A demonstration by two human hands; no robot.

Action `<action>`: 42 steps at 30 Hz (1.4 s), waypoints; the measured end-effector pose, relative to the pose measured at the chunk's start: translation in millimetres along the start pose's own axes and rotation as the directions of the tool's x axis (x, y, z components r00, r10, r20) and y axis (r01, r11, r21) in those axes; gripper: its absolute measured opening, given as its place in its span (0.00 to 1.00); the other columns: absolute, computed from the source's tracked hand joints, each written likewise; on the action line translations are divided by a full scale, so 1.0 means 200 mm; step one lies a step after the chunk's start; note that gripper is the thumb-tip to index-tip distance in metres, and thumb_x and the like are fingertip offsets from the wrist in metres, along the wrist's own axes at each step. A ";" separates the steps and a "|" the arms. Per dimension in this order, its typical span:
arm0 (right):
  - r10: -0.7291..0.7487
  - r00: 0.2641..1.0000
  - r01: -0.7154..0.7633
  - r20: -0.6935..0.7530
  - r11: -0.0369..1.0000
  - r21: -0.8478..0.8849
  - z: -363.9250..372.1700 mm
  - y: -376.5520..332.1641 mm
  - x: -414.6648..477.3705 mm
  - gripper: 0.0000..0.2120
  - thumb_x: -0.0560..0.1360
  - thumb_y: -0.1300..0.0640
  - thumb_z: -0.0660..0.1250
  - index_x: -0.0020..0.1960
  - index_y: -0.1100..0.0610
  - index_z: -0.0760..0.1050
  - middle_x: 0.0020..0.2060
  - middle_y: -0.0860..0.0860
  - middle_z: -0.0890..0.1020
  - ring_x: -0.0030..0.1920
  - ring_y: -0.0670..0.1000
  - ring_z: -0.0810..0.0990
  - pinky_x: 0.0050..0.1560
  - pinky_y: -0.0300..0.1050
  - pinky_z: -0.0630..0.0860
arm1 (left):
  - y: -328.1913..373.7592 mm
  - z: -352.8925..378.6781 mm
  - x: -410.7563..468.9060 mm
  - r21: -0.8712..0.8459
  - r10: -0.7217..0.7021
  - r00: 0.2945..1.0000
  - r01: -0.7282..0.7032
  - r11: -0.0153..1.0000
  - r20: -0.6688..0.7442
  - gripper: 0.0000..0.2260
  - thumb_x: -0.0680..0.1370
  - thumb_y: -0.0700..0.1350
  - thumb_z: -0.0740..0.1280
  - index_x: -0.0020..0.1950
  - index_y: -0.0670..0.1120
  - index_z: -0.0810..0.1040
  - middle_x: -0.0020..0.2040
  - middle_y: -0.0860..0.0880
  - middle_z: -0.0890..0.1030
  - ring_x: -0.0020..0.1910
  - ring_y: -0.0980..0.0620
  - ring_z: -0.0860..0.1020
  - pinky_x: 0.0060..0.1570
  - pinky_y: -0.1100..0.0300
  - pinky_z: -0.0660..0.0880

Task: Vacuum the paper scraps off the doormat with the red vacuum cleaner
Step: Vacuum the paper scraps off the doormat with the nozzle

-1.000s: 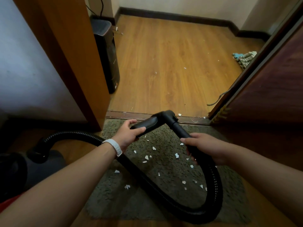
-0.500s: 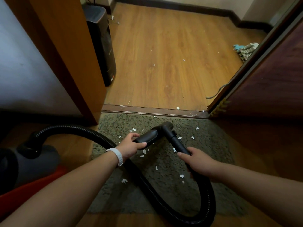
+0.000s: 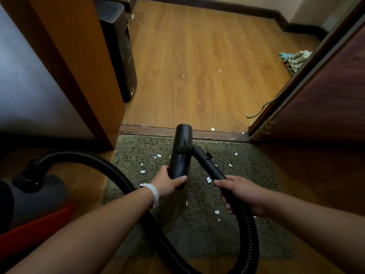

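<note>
A grey-green shaggy doormat (image 3: 246, 230) lies before the door threshold, strewn with several white paper scraps (image 3: 208, 179). The black nozzle head (image 3: 182, 149) of the vacuum points away from me over the mat's far edge. My left hand (image 3: 167, 181) grips the near end of the nozzle head. My right hand (image 3: 240, 192) grips the black tube where it joins the ribbed hose (image 3: 248, 244). The hose loops left to the red and grey vacuum cleaner (image 3: 29, 206) at the left edge.
An open dark wooden door (image 3: 325, 99) stands on the right. A wooden door frame (image 3: 79, 66) and a black speaker-like box (image 3: 120, 50) stand left. Wooden floor (image 3: 197, 66) beyond the threshold (image 3: 217, 134) holds a few scraps and a cloth (image 3: 294, 58) at the far right.
The nozzle head has turned from lying sideways to pointing straight away from me. Both hands have kept their hold, and the camera has tilted lower toward the mat.
</note>
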State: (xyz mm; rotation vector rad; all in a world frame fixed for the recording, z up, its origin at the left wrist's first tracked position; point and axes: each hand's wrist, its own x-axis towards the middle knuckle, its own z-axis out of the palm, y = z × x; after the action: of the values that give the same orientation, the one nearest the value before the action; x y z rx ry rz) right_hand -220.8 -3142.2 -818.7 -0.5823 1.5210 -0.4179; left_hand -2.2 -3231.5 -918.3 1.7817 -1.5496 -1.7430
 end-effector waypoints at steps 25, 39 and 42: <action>-0.477 0.834 0.071 -0.276 0.590 -0.804 -0.02 0.00 0.07 0.14 0.76 0.44 0.67 0.56 0.47 0.66 0.39 0.48 0.80 0.36 0.51 0.81 0.39 0.51 0.80 | 0.09 -0.01 -0.09 0.180 0.107 0.959 -0.061 0.982 -0.261 0.38 0.60 0.62 0.80 0.58 0.48 0.64 0.58 0.46 0.76 0.56 0.44 0.77 0.54 0.44 0.77; -0.404 0.883 0.055 -0.241 0.598 -0.799 -0.03 0.07 0.13 0.10 0.77 0.43 0.66 0.51 0.48 0.73 0.39 0.48 0.80 0.38 0.50 0.80 0.40 0.48 0.77 | -0.02 0.00 -0.06 0.148 0.001 0.991 0.019 0.989 -0.135 0.39 0.65 0.61 0.79 0.66 0.46 0.64 0.62 0.46 0.76 0.57 0.45 0.77 0.58 0.47 0.76; -0.387 0.889 0.054 -0.247 0.623 -0.780 -0.03 0.09 0.14 0.10 0.77 0.43 0.66 0.51 0.48 0.73 0.39 0.49 0.80 0.37 0.50 0.80 0.40 0.48 0.77 | -0.03 -0.02 -0.05 0.140 -0.012 0.999 0.018 0.990 -0.047 0.41 0.68 0.59 0.77 0.71 0.44 0.61 0.64 0.47 0.75 0.60 0.46 0.76 0.59 0.50 0.75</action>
State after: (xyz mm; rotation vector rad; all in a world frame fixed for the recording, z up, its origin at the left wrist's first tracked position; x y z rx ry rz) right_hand -228.4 -3145.7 -851.5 -1.4487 2.0231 -0.0472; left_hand 6.2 -3222.8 -916.3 1.8885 -1.6824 -1.6237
